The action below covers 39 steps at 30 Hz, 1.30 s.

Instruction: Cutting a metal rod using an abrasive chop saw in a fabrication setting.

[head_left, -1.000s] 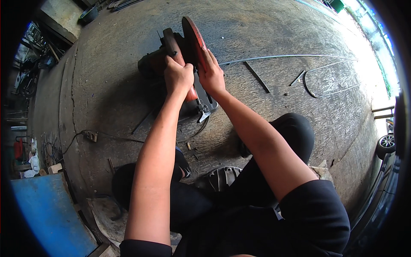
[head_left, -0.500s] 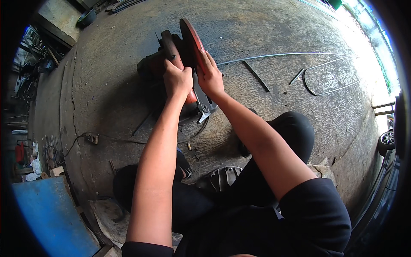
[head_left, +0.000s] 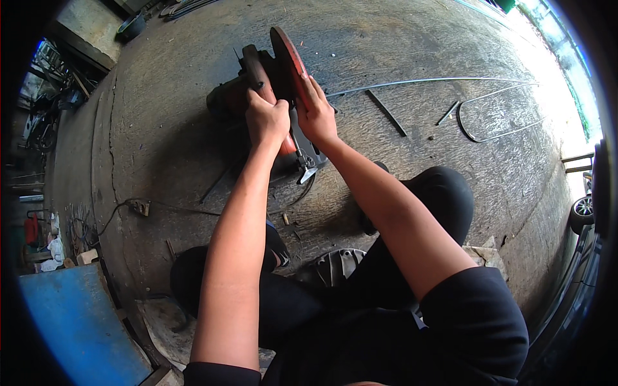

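Observation:
A chop saw [head_left: 226, 96] with a dark body stands on the floor in front of me. My left hand [head_left: 267, 121] is closed round its orange handle [head_left: 288, 145]. Beside it, my right hand [head_left: 317, 114] lies with fingers stretched along the saw's red round part [head_left: 288, 55]; its thumb is hidden. Whether that part is the disc or its guard, I cannot tell. A silver clamp lever [head_left: 308, 174] shows below the handle. From the saw's right side a long thin metal rod [head_left: 412, 82] runs out over the floor.
Short dark bars [head_left: 387, 114] and a bent rod [head_left: 465, 128] lie to the right. A power cord [head_left: 174, 207] trails left to a plug. A ribbed metal part [head_left: 335, 267] lies between my legs, and a blue panel [head_left: 80, 321] stands lower left. A car wheel [head_left: 582, 209] shows far right.
Both hands keep their places on the saw. A tiny orange fleck now shows just above the red round part. The view has shifted very slightly.

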### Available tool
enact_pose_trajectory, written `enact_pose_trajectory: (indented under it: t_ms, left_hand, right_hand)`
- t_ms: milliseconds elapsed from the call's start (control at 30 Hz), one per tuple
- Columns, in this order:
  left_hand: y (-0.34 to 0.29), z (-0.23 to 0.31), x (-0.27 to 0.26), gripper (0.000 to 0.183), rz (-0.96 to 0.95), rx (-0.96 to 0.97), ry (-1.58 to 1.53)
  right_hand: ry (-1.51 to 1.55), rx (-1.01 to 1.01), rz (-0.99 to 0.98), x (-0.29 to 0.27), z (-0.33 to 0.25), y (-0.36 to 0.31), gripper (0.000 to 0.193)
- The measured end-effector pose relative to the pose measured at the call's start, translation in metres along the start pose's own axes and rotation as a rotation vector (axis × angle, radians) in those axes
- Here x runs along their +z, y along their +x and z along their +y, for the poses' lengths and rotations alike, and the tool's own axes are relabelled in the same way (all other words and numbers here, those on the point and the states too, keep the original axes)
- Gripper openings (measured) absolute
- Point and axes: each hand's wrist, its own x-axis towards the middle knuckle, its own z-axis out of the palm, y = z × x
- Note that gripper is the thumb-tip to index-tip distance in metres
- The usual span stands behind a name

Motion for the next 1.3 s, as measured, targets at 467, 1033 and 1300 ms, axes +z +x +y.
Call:
enact_pose_trajectory:
  t_ms: [467,1033,1300]
  left_hand:
    - [-0.0008,0.0023,-0.0014,0.045,-0.020,-0.026,-0.001]
    - [-0.0007,0.0002,-0.0007,0.048,-0.014,-0.045,-0.003]
    - [-0.0005,-0.0005,0.0008,0.047,-0.012,-0.037,-0.013]
  right_hand:
    - [-0.011,0.003,0.016,0.0015,0.0017,-0.0005,0.054]
    - [-0.012,0.003,0.026,0.0016,0.0010,-0.0015,0.056]
    - [-0.009,-0.015,0.040,0.0017,0.0025,-0.0009,0.056]
